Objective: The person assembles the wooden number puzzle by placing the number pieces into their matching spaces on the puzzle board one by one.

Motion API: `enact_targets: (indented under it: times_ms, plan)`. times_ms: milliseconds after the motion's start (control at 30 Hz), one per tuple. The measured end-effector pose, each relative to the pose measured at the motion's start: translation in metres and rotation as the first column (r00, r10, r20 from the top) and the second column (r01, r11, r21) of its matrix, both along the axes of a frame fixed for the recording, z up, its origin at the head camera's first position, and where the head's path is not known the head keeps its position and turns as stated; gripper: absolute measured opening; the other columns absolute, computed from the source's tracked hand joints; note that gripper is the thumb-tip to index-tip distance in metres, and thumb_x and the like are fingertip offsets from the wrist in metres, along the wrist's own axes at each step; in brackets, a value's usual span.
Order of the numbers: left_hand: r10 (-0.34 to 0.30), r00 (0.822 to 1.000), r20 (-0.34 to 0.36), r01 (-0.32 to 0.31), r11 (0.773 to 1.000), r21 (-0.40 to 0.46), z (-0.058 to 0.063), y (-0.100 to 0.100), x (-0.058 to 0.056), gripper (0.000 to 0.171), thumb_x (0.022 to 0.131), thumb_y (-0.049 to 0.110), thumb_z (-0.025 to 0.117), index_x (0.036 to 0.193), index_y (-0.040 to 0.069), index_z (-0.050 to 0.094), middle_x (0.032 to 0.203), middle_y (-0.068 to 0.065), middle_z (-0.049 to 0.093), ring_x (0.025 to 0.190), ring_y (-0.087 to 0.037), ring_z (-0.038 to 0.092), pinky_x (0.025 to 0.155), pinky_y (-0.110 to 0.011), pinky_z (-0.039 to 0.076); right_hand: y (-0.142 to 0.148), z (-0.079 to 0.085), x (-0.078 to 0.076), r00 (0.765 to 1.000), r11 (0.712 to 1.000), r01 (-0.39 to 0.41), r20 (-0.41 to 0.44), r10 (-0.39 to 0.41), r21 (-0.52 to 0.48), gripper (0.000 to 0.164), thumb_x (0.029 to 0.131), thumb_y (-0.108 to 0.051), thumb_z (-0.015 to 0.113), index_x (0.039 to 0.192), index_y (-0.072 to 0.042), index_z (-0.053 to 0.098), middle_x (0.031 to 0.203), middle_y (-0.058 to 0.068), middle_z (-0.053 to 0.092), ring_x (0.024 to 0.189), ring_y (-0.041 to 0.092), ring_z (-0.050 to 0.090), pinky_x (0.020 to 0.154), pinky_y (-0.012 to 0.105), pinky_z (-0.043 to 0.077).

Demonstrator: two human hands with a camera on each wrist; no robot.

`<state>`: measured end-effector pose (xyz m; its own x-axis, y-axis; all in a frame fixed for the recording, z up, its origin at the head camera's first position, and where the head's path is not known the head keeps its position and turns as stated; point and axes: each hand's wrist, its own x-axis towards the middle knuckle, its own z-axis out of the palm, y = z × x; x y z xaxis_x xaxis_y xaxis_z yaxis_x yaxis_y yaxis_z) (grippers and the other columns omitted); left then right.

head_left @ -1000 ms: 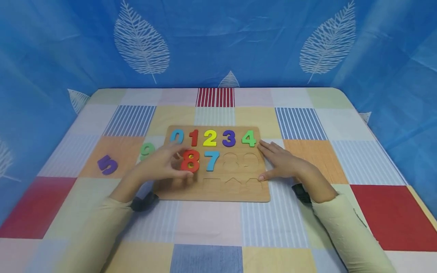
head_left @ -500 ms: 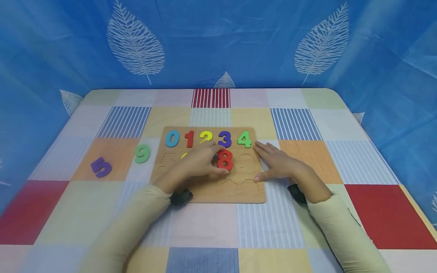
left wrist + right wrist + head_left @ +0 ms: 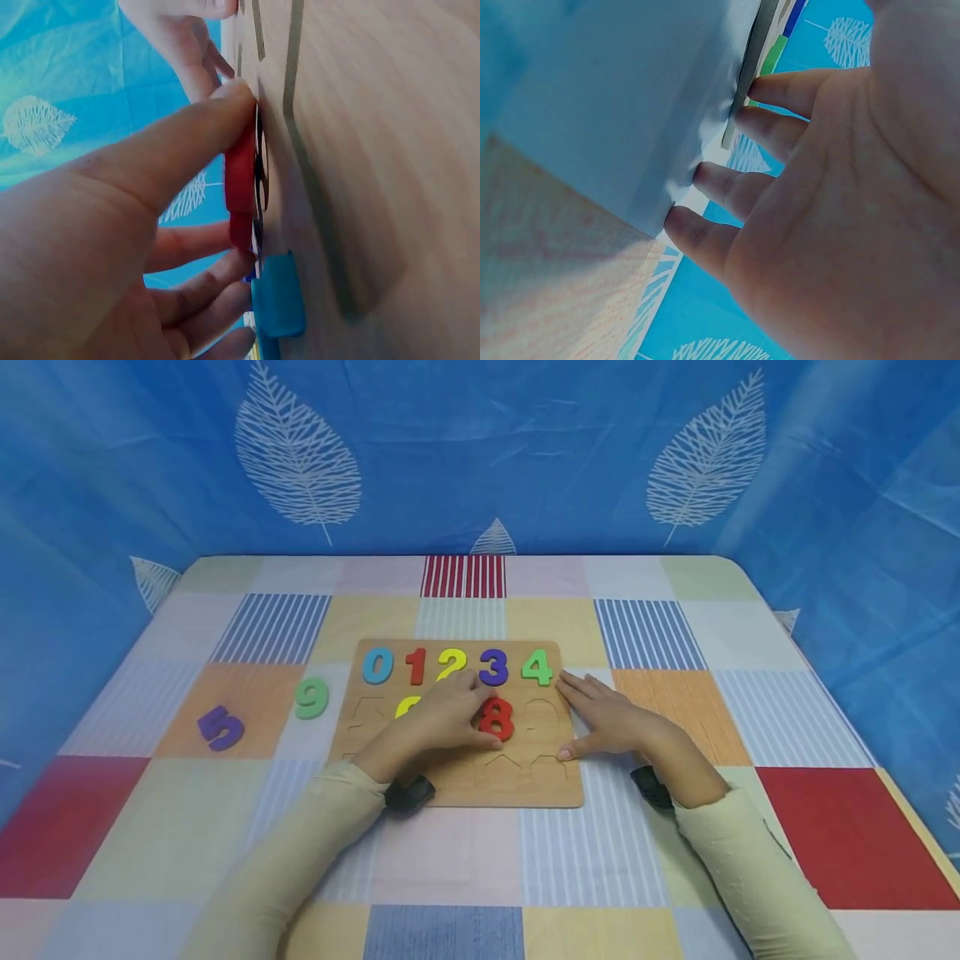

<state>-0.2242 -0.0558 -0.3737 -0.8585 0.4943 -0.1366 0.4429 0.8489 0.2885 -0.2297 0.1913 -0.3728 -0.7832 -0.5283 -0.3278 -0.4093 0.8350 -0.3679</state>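
My left hand (image 3: 450,714) pinches a red number 8 piece (image 3: 497,719) between thumb and fingers, over the middle row of the wooden number puzzle board (image 3: 547,789). Seen edge-on in the left wrist view, the red 8 (image 3: 240,176) is close against the board; whether it sits in a recess I cannot tell. A blue piece (image 3: 281,296) stands beside it there, hidden by the hand in the head view. My right hand (image 3: 611,718) rests at the board's right edge; in the right wrist view its fingers (image 3: 780,135) are extended, touching the edge and cloth.
Blue 0 (image 3: 377,666), red 1 (image 3: 416,666), yellow 2 (image 3: 452,662), purple 3 (image 3: 493,667) and green 4 (image 3: 537,667) fill the top row. A yellow piece (image 3: 406,706) is partly covered. Green 9 (image 3: 311,697) and purple 5 (image 3: 221,728) lie left on the checked tablecloth (image 3: 450,860).
My left hand has carried the red 8 rightward across the board, past the blue 7, then slightly nearer me. The right hand has stayed at the board's edge. The head view has shifted slightly.
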Motion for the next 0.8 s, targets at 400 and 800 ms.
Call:
enact_targets:
  times_ms: [400, 800]
  plan:
    - [0.003, 1.000, -0.017, -0.004, 0.999, -0.053, 0.001, 0.003, 0.001, 0.078, 0.067, 0.053, 0.073, 0.128, 0.010, 0.052, 0.110, -0.007, 0.049, 0.097, -0.017, 0.042, 0.081, -0.029, 0.041, 0.000, -0.001, 0.000, 1.000, 1.000, -0.016, -0.019, 0.016, -0.008, 0.105, 0.072, -0.054, 0.067, 0.145, -0.001, 0.014, 0.153, 0.017, 0.007, 0.136, 0.047, 0.004, 0.107, 0.063, 0.012]
    - [-0.021, 0.998, 0.055, 0.015, 0.993, 0.114, 0.003, -0.015, 0.002, 0.078, 0.068, 0.049, 0.074, 0.133, 0.014, 0.048, 0.115, -0.003, 0.047, 0.101, -0.015, 0.042, 0.084, -0.027, 0.044, 0.001, -0.003, -0.001, 1.000, 1.000, -0.008, -0.011, 0.008, -0.001, 0.107, 0.070, -0.056, 0.067, 0.146, -0.003, 0.012, 0.153, 0.014, 0.005, 0.137, 0.045, 0.001, 0.108, 0.061, 0.011]
